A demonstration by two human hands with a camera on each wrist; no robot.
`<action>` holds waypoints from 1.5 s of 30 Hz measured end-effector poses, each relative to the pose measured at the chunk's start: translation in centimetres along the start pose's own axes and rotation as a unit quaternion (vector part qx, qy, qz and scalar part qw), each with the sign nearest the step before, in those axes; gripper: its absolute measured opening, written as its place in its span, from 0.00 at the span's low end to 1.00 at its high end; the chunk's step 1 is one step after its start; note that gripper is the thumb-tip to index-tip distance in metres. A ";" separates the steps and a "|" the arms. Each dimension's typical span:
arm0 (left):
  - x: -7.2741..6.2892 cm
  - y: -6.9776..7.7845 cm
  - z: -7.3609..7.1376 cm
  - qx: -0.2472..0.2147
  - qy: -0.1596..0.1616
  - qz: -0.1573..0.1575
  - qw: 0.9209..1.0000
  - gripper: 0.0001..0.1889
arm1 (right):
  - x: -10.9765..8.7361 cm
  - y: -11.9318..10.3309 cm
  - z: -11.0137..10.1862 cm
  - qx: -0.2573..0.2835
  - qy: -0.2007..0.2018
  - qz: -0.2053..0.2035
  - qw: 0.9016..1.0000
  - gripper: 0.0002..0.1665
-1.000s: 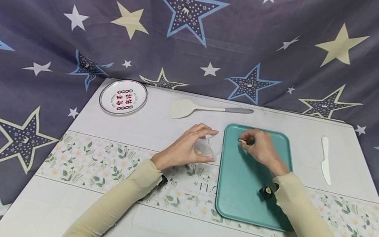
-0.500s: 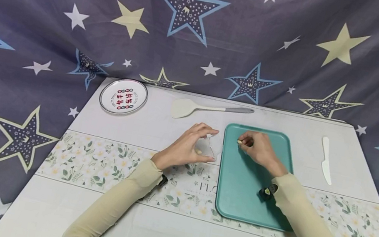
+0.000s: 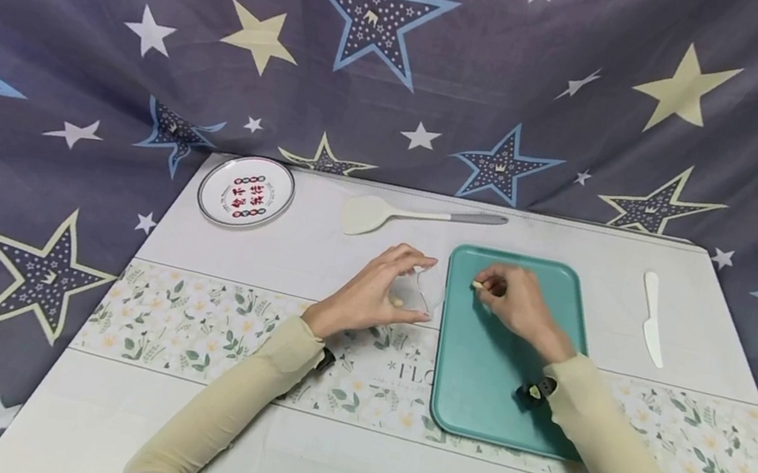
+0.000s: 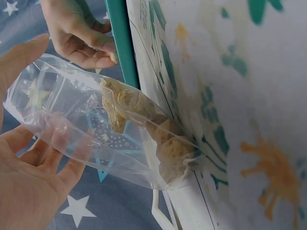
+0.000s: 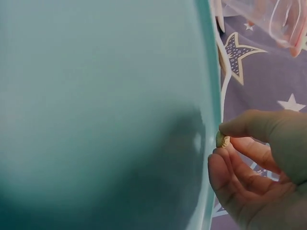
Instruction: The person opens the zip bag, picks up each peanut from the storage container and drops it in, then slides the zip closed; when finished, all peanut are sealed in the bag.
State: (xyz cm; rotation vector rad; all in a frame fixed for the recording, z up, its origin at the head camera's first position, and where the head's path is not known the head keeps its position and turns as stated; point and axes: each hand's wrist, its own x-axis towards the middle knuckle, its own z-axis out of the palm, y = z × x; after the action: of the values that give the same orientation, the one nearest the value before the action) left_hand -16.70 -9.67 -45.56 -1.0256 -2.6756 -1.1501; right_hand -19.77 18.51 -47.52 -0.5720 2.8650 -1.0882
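My left hand (image 3: 365, 292) holds a clear plastic bag (image 4: 129, 165) by its mouth, thumb and fingers spread apart to keep it wide. Several peanuts in their shells (image 4: 115, 103) lie toward the bag's bottom, seen through the film in the left wrist view. Over the far left part of a green tray (image 3: 484, 373), my right hand (image 3: 521, 302) pinches a small pale peanut (image 5: 221, 140) between thumb and fingertips. Most of that peanut is hidden by the fingers. The bag stands just left of the tray's edge.
A white plate (image 3: 246, 193) with red lettering lies at the back left. Behind the bag is a cream spatula (image 3: 367, 216) with a grey handle end. Right of the tray lies a white knife (image 3: 652, 323). A star-patterned cloth (image 3: 368, 125) hangs behind the table.
The right hand has shifted slightly left and down over the tray, and the peanut's pale end shows more clearly at its fingertips. The left hand and bag stay put.
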 end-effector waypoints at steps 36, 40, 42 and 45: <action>0.0 0.0 0.0 -0.009 -0.005 0.001 1.000 0.43 | -2.3 -7.2 0.4 0.051 0.054 -0.069 0.995 0.07; -0.1 0.0 0.1 -0.014 -0.004 0.003 1.000 0.44 | -2.3 -7.6 0.7 0.058 0.052 -0.074 0.994 0.07; -0.1 0.0 0.1 -0.016 -0.003 0.003 1.000 0.44 | -2.2 -7.8 0.9 0.062 0.048 -0.076 0.994 0.07; -0.1 0.0 0.1 -0.017 -0.004 0.003 1.000 0.44 | -2.2 -8.1 1.1 0.067 0.045 -0.078 0.994 0.07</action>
State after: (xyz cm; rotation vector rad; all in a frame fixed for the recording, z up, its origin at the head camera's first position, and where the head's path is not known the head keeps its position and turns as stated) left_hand -16.63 -9.67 -45.63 -1.0450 -2.6652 -1.1976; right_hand -14.89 13.01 -43.34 -0.7673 2.8315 -1.3503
